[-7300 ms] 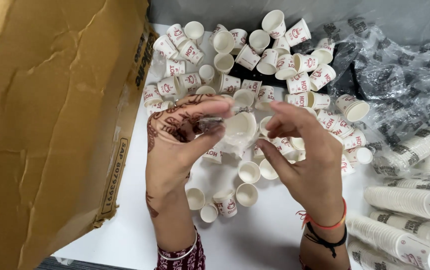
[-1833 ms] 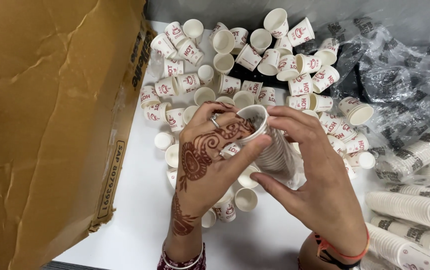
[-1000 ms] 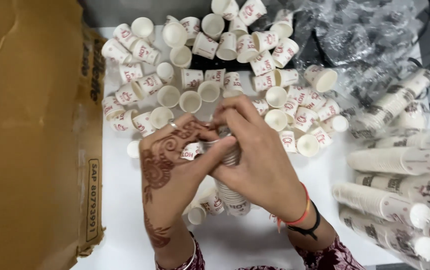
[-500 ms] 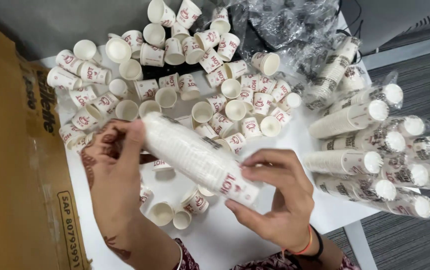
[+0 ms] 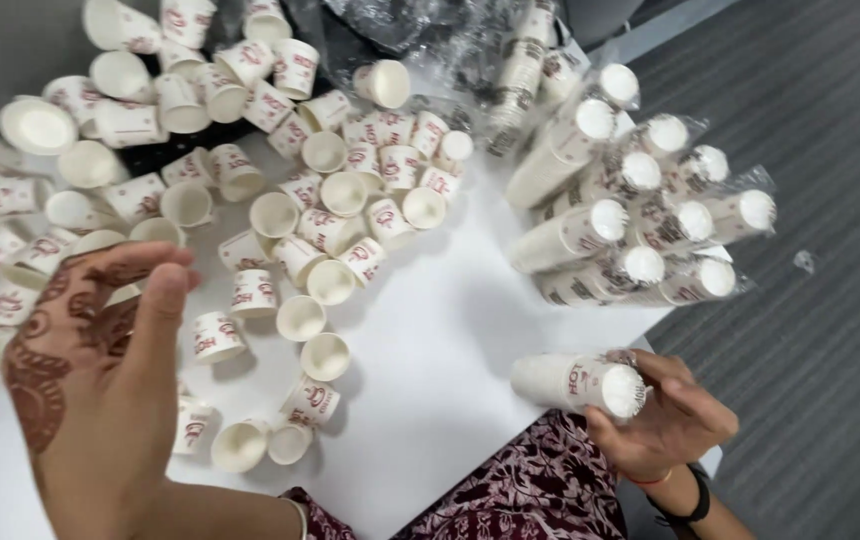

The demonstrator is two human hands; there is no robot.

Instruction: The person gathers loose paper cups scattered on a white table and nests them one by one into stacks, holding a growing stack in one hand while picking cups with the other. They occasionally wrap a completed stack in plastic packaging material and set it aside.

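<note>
At the table's right edge, the right hand (image 5: 665,420) grips a light, crushable stack of nested paper cups (image 5: 578,383) around its middle (best place), while the left hand (image 5: 90,370) hovers open over loose cups (image 5: 250,290).

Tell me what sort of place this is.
Probably an office or workroom used for packing: a plain white table on grey carpet floor, strewn with loose paper cups, beside wrapped stacks of cups. The right hand holds a nested stack.
</note>
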